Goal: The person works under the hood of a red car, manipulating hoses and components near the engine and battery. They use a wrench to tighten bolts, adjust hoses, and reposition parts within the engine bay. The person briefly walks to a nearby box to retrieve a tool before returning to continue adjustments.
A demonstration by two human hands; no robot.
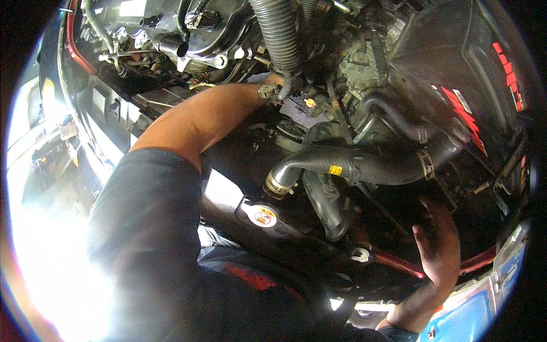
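Ribbed black tube (276, 37), thick bent hose (379, 165)

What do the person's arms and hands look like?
The left sleeve is dark and short, the left forearm bare. The right hand is ungloved, the right forearm bare, with a dark sleeve edge below. The left hand is mostly hidden.

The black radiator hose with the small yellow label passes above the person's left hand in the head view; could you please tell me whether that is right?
Not quite: the head view shows that it is the person's right hand below the black radiator hose. The hose does have the small yellow label.
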